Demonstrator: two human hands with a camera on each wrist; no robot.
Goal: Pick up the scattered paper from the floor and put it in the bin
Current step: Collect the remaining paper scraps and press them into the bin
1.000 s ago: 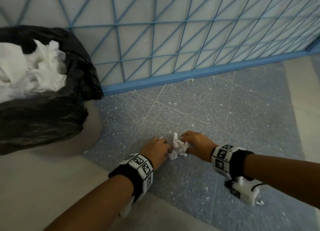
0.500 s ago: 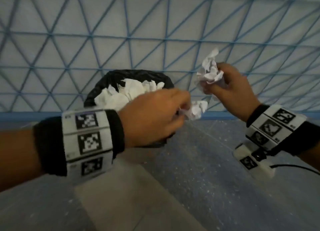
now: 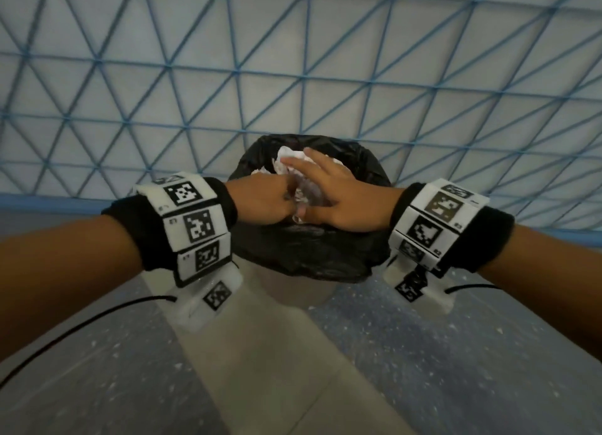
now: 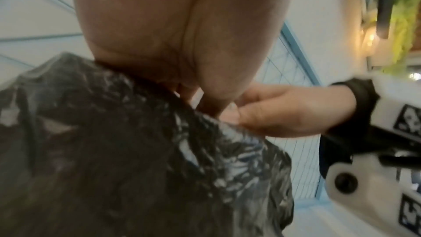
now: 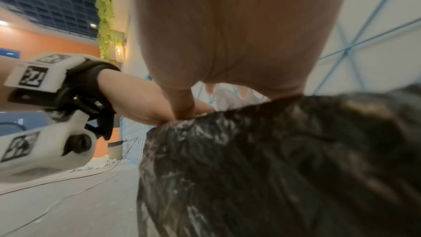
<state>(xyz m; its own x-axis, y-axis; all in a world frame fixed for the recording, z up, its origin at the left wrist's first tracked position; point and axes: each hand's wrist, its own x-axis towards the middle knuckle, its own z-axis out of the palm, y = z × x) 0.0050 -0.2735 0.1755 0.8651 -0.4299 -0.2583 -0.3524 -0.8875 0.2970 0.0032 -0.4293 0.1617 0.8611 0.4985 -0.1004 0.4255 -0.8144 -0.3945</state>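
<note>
White crumpled paper (image 3: 304, 187), lifted earlier, is now sitting over the bin (image 3: 309, 255); right hand (image 3: 329, 200) fingers are spreading wide, left hand (image 3: 260, 203) curling, grip unclear; wrist views are showing only liner.

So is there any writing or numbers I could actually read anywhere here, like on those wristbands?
No readable words anywhere.
Left wristband: black-and-white square code patterns, not letters; tiny characters beside them, too small to read.
Right wristband: the same, tiny print blurred.
Black bin bag: no label visible.

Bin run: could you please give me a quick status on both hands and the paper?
Left hand curled, right hand open with fingers spread, both over the bin. Crumpled paper piled inside. Whether the left holds paper, unclear. Nothing in the way.
</note>
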